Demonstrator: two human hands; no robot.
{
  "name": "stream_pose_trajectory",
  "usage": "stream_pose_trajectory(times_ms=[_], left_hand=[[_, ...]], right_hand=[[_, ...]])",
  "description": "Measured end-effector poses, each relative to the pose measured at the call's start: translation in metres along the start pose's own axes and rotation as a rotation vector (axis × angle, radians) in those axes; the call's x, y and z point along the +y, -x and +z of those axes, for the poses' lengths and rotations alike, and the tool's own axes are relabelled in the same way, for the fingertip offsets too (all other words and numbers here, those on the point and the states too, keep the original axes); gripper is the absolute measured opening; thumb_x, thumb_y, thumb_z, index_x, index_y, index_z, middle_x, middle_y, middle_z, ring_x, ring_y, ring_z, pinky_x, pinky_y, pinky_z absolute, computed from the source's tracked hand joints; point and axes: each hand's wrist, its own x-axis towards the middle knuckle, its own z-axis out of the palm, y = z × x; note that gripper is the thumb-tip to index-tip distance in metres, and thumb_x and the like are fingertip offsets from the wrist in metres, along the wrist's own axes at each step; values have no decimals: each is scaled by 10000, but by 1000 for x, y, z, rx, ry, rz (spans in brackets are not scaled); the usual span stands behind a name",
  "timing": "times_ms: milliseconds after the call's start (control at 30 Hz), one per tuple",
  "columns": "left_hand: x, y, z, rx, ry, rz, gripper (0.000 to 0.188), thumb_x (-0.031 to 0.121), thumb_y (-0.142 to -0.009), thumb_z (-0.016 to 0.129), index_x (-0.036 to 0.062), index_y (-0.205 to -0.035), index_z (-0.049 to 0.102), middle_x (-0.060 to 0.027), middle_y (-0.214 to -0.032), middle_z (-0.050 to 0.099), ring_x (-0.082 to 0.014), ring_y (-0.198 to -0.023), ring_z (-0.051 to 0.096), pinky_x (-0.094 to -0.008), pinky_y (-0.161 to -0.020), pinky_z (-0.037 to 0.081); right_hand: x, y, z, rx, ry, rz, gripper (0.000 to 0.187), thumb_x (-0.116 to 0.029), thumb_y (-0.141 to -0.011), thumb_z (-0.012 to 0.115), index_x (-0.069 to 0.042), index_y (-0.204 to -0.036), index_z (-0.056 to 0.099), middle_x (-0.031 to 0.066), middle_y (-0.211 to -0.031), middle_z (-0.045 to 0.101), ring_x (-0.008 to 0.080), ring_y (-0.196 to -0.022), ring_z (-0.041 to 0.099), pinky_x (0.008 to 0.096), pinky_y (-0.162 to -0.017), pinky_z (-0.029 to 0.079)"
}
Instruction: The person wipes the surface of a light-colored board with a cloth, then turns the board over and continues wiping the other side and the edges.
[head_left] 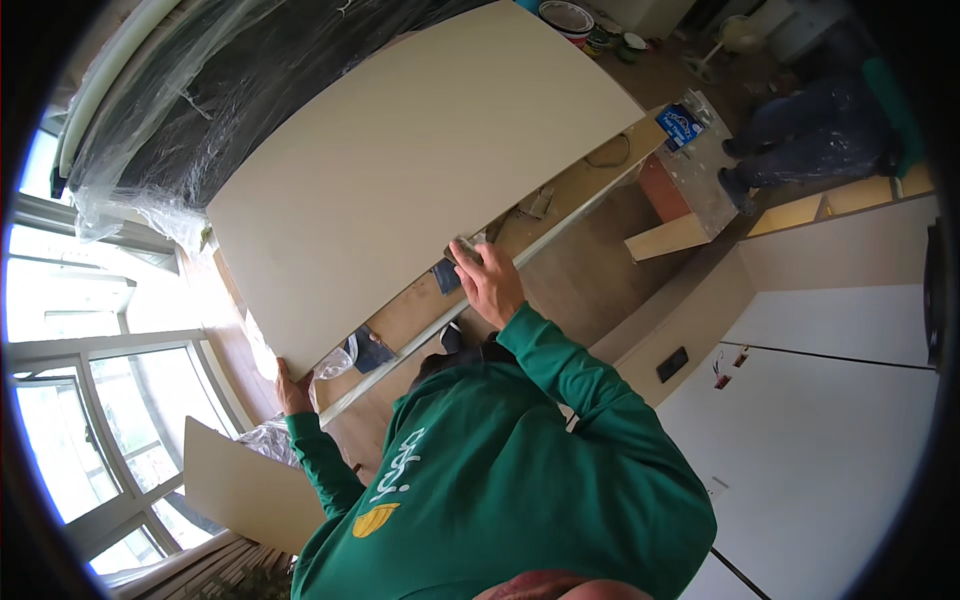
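A large cream-coloured flat board (420, 170) lies across a work surface in front of me. My left hand (292, 392) grips its near left corner, with the fingers partly hidden by the panel. At the near long edge, my right hand (490, 285) is closed on a small greyish block (466, 246) that looks like a sanding block. The block touches the board's edge; its underside is hidden by my fingers and the edge.
Below the near edge runs a wooden bench top (515, 235) with tools and cloths. Plastic sheeting (190, 130) covers something dark behind. A second cream panel (245, 485) leans at lower left. At upper right a person (820, 130) stands near a blue box (680, 127) and paint buckets (566, 18).
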Motion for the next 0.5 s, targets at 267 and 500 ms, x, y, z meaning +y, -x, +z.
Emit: stream_pose_trajectory(times_ms=[267,500], left_hand=[[-2,5,-4,14,7,1,640,522,-1008,625,17,-1391,542,-135,-1284,609,-268,-1117,642,-400,-860,582],[-18,-24,-37,195,-496,232,703,552,-1035,542,-38,-1416,545,-157,-1315,627,-268,-1202,608,-452,-1015,509]], right_hand=[[192,-71,-93,181,185,255,338,-236,-1008,611,-172,-1332,686,140,-1003,585,354,-902,614,459,-767,522],[370,-113,-154,334,323,301,358,-319,-1031,577,-150,-1327,688,178,-983,605,396,-951,606,485,-852,501]])
